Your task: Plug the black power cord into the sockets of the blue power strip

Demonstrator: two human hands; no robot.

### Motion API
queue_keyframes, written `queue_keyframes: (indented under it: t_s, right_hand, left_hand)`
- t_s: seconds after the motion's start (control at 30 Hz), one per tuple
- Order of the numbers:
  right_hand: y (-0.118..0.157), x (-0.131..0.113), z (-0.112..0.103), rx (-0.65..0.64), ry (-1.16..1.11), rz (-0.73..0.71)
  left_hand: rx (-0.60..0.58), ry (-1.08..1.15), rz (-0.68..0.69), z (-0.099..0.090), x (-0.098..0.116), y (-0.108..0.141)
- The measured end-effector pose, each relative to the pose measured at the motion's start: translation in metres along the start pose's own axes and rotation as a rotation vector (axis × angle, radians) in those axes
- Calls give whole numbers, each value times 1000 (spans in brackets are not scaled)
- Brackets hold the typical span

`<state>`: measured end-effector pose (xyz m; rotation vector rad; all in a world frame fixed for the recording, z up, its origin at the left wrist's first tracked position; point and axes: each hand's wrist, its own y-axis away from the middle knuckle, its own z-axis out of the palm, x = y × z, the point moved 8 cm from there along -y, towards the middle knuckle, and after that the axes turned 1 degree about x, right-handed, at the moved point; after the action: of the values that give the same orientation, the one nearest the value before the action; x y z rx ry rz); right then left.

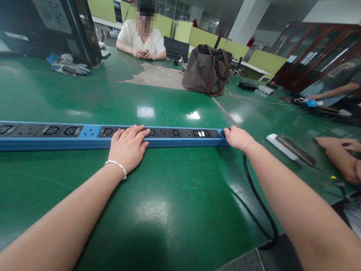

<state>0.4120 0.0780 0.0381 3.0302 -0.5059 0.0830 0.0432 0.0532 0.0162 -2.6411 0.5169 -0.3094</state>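
Note:
A long blue power strip (pixel 167 144) with black sockets lies across the green table, running off the left edge of the view. My left hand (pixel 129 147) rests on its middle part, fingers spread over the sockets and the thumb along the near side. At the strip's right end, my right hand (pixel 239 137) has its fingers closed around the end, where a black cable (pixel 257 193) comes out. That cable loops down past the table's near edge. The fingertips of my right hand are partly hidden behind the hand.
On the green table (pixel 163 193) stand a brown bag (pixel 201 72) and a large black case (pixel 45 18), with gloves (pixel 68 64) beside it. A white bar-shaped object (pixel 282 147) lies right, near another person's arms. A seated person (pixel 141 39) is across the table.

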Motion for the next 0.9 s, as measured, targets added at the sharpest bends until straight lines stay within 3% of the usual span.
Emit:
queue_keyframes:
  t_s: [0.1, 0.37, 0.63, 0.8, 0.9]
  right_hand:
    - [8, 7, 0, 69, -4, 90]
    - [2, 1, -3, 1, 14, 27]
    - [27, 11, 7, 131, -112, 211]
    - [28, 4, -6, 208, 28, 126]
    - [24, 3, -8, 148, 74, 99]
  left_hand:
    - [0, -4, 0, 0, 0, 0]
    - [-6, -10, -6, 1, 0, 0]
    - [-21, 10, -11, 0, -1, 0]
    - [-19, 13, -8, -1, -1, -1]
    - [-23, 13, -8, 0, -1, -1]
